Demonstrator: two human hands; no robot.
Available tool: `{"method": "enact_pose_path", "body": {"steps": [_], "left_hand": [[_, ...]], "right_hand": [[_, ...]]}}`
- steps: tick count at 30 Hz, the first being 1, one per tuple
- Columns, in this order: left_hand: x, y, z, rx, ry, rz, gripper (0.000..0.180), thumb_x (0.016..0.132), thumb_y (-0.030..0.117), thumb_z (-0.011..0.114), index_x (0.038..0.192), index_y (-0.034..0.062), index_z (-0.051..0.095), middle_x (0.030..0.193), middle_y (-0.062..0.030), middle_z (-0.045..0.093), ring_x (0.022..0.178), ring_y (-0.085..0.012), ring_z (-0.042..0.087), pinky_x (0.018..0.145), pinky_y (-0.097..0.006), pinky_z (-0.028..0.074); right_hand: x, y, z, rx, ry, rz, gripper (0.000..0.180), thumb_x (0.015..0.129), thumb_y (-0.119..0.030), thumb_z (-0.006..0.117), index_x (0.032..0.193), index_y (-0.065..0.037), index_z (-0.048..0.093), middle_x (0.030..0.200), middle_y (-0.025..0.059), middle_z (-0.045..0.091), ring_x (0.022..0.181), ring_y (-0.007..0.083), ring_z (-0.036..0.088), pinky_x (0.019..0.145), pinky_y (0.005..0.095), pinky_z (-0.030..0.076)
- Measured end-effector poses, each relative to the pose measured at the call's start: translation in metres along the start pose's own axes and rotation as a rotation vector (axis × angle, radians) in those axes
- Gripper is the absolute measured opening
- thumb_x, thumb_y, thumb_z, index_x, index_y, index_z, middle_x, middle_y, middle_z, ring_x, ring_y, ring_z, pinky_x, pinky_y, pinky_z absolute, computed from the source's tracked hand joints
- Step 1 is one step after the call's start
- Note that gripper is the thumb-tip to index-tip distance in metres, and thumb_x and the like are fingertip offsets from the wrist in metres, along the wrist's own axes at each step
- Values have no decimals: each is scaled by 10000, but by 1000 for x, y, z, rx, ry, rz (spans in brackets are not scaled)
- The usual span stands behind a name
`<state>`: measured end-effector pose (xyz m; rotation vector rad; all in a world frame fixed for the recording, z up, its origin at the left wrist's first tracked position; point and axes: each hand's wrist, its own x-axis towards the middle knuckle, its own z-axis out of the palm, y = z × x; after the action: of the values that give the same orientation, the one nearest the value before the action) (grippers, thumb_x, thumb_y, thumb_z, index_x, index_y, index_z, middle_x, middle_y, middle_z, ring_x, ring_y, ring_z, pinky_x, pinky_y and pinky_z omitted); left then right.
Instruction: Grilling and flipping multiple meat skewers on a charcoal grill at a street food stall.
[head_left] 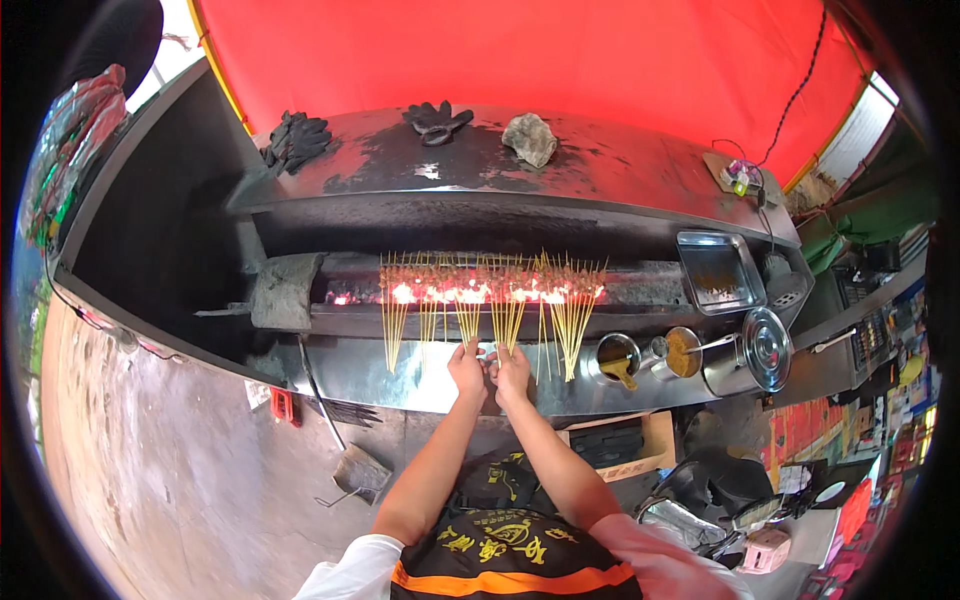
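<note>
The landmark is the charcoal grill, a long steel trough with glowing coals along its middle.

Skewers: A row of bamboo skewers lies across the grill. The meat ends rest over the coals; the bare stick ends project over the near edge of the grill, toward the person.

Hands: Both hands sit side by side at the near edge of the grill, close to touching each other.
- The left hand has its fingers closed on the stick ends of the skewers near the centre of the row.
- The right hand grips the adjoining stick ends just beside it in the same way.
How many skewers each hand holds cannot be told.

Items around the grill:
- Right of the grill, near its near edge: two open metal cans, one holding brownish powder, and a lidded steel pot.
- Right of the grill, at its far end: a rectangular steel tray.
- Behind the grill, on the steel hood: two pairs of black gloves and a grey stone.
- Behind the hood: a red canopy.
- Below the grill, toward the person's left: a small scoop on the floor.
</note>
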<state>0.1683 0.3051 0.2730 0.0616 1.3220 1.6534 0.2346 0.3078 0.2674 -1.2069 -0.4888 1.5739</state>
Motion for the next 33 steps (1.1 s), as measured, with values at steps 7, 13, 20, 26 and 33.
{"method": "enact_pose_path", "body": {"steps": [7, 13, 20, 26, 33], "left_hand": [[-6, -1, 1, -58, -42, -14, 211, 886, 210, 620, 813, 42, 516, 658, -24, 503, 452, -66, 403, 385, -220, 334], [-11, 0, 5, -66, -28, -37, 238, 859, 239, 658, 854, 43, 523, 726, -36, 516, 505, -92, 428, 405, -240, 355], [-44, -29, 0, 87, -49, -356, 437, 764, 416, 731, 898, 44, 545, 767, -17, 511, 595, -91, 452, 528, -236, 374], [-48, -35, 12, -144, -198, -405, 215, 902, 268, 582, 937, 55, 582, 809, -35, 579, 659, -101, 538, 555, -253, 429], [-50, -29, 7, 35, -165, -209, 183, 951, 185, 500, 999, 37, 595, 853, -26, 609, 750, -98, 550, 622, -264, 463]], "right_hand": [[-1, -6, 3, 16, -13, 26, 177, 956, -179, 475, 898, -24, 538, 742, 72, 601, 440, 86, 463, 380, 227, 323], [6, 2, -9, 0, 18, -26, 198, 943, -181, 502, 977, -1, 576, 763, 72, 621, 556, 111, 546, 464, 235, 403], [18, 0, -31, -1, 167, -111, 212, 911, -177, 561, 976, 24, 583, 815, 85, 633, 692, 137, 597, 601, 252, 470], [16, 0, -33, -63, 204, -177, 178, 872, -154, 582, 914, 8, 641, 753, 47, 617, 643, 109, 533, 590, 237, 429], [-2, -21, -25, 71, 95, 87, 140, 859, -152, 593, 843, -20, 636, 670, 10, 566, 530, 93, 497, 441, 223, 358]]}}
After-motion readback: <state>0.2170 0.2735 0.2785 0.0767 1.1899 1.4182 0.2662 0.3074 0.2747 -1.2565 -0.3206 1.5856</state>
